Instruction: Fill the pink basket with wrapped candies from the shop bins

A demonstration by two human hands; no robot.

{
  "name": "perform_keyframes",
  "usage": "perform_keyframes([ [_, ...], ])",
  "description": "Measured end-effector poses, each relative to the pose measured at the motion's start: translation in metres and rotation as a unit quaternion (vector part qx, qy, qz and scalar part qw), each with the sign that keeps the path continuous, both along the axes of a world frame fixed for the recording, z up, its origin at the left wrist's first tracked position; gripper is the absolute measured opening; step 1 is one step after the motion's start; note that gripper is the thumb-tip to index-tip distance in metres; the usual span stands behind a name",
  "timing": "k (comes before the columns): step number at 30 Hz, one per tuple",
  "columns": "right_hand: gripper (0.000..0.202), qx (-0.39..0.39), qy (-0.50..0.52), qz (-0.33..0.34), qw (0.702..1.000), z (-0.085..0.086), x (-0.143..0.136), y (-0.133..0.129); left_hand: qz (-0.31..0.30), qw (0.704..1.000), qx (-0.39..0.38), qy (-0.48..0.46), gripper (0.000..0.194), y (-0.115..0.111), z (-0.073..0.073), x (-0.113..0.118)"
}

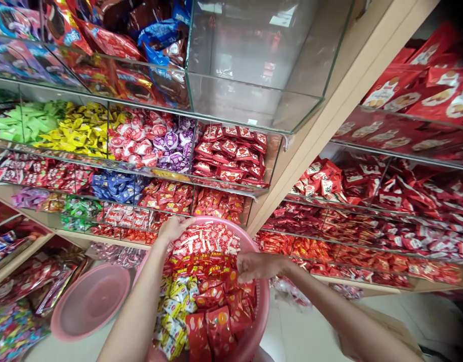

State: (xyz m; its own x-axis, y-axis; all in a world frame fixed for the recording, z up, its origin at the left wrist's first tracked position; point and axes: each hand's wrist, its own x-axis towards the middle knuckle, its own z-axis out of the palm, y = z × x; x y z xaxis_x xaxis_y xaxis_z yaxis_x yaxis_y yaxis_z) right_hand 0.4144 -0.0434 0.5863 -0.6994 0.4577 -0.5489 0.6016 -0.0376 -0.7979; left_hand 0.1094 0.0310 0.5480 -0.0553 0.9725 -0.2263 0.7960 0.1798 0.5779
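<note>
A round pink plastic basket [262, 306] full of wrapped candies is in front of me. My left hand [174, 229] grips its far-left rim, with the fingertips partly hidden. Over the right side of the basket is my right hand [254, 265], its fingers curled in above the red packets; whether anything is in them is hidden. Inside lie white-and-red wrapped candies [209, 237] at the far side and yellow-and-white candies [174, 306] at the left. Larger red packets [218, 324] fill the near right, and a band of red-and-yellow wrappers [201, 264] crosses the middle.
Tiered shelves with clear bins of candy rise ahead, including dark red packets [231, 151] and yellow candies [80, 125]. A wooden upright [310, 120] divides the shelving. On the floor at the left stands another pink basin [91, 301]. A cardboard box [386, 332] sits beneath my right forearm.
</note>
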Motion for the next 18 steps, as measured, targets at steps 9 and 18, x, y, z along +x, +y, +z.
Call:
perform_keyframes([
  [9, 0.025, 0.135, -0.065, 0.056, 0.987, -0.002, -0.008, -0.005, 0.002, 1.0, 0.0, -0.001, 0.051, -0.001, 0.0, 0.0],
  [18, 0.027, 0.127, -0.073, 0.098, 0.984, 0.007, -0.011, -0.01, 0.003, 1.0, -0.002, -0.002, 0.052, -0.001, 0.0, 0.0],
])
